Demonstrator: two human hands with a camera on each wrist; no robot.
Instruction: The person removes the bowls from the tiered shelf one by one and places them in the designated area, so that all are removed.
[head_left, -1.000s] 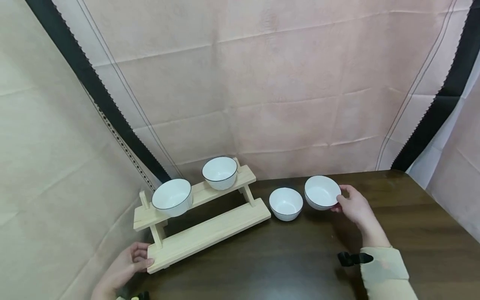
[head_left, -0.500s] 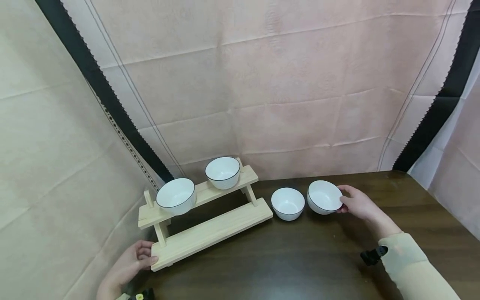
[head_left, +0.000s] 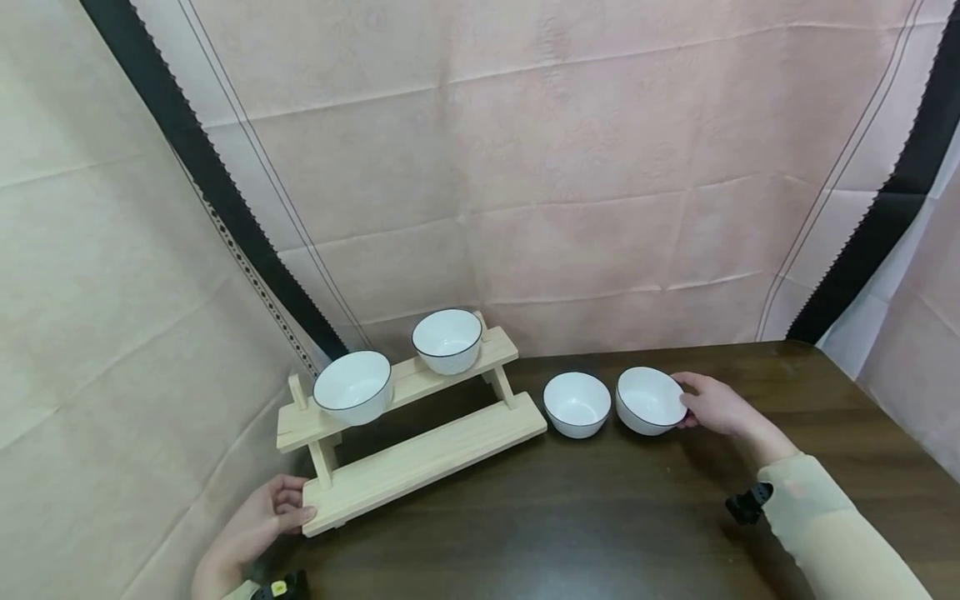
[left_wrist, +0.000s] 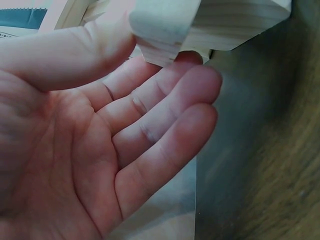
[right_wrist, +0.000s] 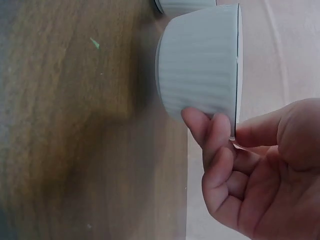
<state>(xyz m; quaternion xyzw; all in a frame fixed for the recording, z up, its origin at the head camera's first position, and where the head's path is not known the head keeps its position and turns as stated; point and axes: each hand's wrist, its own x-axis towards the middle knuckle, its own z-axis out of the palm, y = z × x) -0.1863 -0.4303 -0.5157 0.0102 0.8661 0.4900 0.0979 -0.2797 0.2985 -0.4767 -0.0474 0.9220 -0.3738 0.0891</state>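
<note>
A two-tier wooden shelf [head_left: 427, 462] of pale wood stands at the left of the table. My left hand [head_left: 258, 525] pinches the left end of its lower board between thumb and fingers; in the left wrist view the board's end [left_wrist: 165, 30] sits under the thumb. On the upper board are two white bowls with dark rims, a left bowl [head_left: 352, 388] and a right bowl [head_left: 447, 337]. My right hand [head_left: 712, 404] pinches the rim of another white bowl [head_left: 649, 400], whose ribbed outer wall [right_wrist: 200, 60] shows in the right wrist view. Beside it stands one more bowl [head_left: 577, 403].
The dark brown wooden table [head_left: 540, 517] ends at a pale fabric wall [head_left: 585, 208] at the back. Another fabric wall [head_left: 150, 333] closes in the left side, near my left hand. A small green scrap [right_wrist: 95, 43] lies on the table.
The bowl in my right hand has come down and slightly nearer, beside the other table bowl. My right forearm has swung outward to the right. The left hand keeps its hold on the shelf.
</note>
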